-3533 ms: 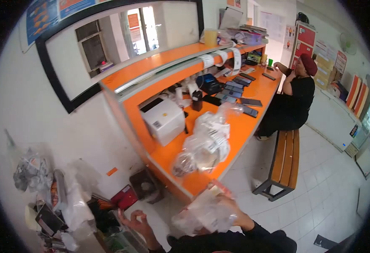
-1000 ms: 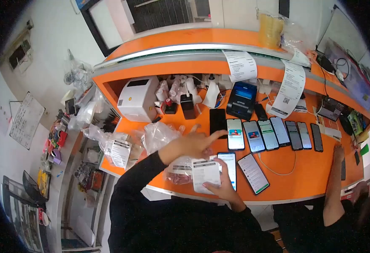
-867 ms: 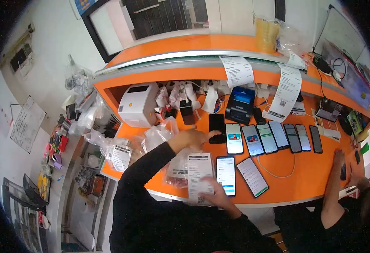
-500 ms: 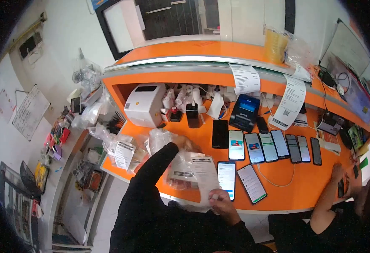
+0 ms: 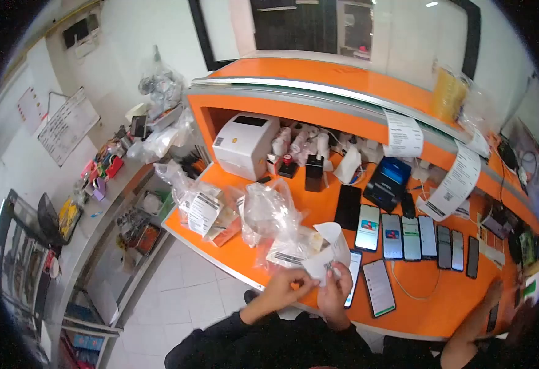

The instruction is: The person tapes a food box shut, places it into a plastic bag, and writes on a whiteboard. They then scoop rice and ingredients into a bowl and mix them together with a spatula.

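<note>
Head view, lower centre: the left hand [image 5: 286, 288] and right hand [image 5: 335, 294] both have their fingers closed on the lower edge of a thin, curling white paper slip [image 5: 329, 249]. Crinkled clear plastic bags [image 5: 269, 212] lie just beside it on the glossy orange surface [image 5: 444, 300]. Flat phones [image 5: 412, 237] line the right. A boxy white printer [image 5: 245, 144] stands upper centre.

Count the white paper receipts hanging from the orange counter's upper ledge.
2: one white paper receipt above the black plastic printer, another to its right; more may be hidden.

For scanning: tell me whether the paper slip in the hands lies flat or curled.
Curled: the slip arches over, pinched between left hand and right hand.
</note>
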The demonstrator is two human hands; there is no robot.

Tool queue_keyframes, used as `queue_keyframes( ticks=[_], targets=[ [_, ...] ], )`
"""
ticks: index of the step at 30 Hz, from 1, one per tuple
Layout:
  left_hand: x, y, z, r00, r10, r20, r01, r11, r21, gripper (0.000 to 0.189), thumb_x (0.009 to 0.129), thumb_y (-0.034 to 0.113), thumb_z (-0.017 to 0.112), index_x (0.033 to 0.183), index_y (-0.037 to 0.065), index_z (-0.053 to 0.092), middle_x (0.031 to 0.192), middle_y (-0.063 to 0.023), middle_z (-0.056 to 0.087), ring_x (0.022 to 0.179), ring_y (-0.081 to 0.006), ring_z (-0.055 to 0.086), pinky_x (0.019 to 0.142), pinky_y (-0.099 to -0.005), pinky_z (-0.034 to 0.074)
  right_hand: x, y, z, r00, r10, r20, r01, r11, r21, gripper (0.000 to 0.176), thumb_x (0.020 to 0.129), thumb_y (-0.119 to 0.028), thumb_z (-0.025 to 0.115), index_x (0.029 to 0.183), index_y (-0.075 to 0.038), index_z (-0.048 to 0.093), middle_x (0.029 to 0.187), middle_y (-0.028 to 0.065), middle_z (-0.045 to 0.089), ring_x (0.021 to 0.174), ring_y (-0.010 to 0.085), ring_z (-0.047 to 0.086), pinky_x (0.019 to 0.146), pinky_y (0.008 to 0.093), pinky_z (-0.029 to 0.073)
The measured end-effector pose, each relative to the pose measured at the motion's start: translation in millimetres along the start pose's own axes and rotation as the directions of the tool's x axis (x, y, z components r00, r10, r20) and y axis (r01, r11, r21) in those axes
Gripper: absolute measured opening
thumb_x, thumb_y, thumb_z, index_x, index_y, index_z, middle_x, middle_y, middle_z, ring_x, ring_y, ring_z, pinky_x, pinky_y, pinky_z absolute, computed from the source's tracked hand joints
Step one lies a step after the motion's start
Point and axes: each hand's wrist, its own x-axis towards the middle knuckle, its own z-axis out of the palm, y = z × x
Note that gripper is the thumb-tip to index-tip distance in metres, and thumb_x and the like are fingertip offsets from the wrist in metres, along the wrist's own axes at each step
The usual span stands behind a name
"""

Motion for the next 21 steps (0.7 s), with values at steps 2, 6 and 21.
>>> queue_keyframes(
  ticks=[2,6,21],
  targets=[
    [-23,-36,19,0.983,-0.168,-0.077,0.162,0.983,-0.082,0.015,0.073,0.014,0.058,0.071,0.000,0.055,0.059,-0.0047,0.053,0.052,-0.0114,0.047,0.048,-0.0248,0.037,-3,-3,0,0.999,0.039,-0.018,-0.039,0.999,0.017,0.029,0.078,0.001,0.045,0.106,-0.002,0.041,0.104,0.0110,0.046,0.097,0.0186,0.045,0.082,0.0326,0.038],
    [-50,-73,25,0.935,-0.334,-0.116,0.325,0.942,-0.087,0.017,0.075,0.020,0.055,0.074,0.003,0.054,0.059,-0.0103,0.053,0.052,-0.0202,0.052,0.049,-0.0300,0.040,10,-16,-2,0.957,0.231,-0.177,-0.228,0.973,0.040,0.040,0.076,0.002,0.045,0.114,-0.003,0.032,0.110,0.0135,0.042,0.100,0.0224,0.043,0.083,0.0329,0.037],
    [-47,-145,-32,0.872,-0.407,-0.271,0.486,0.662,0.570,0.032,0.073,0.039,0.049,0.076,0.008,0.055,0.056,-0.0108,0.056,0.052,-0.0299,0.057,0.044,-0.0408,0.045,56,34,79,0.853,-0.450,0.264,0.522,0.734,-0.434,0.034,0.068,-0.002,0.045,0.101,-0.002,0.039,0.095,0.0119,0.047,0.086,0.0222,0.045,0.077,0.0327,0.036]
  ],
)
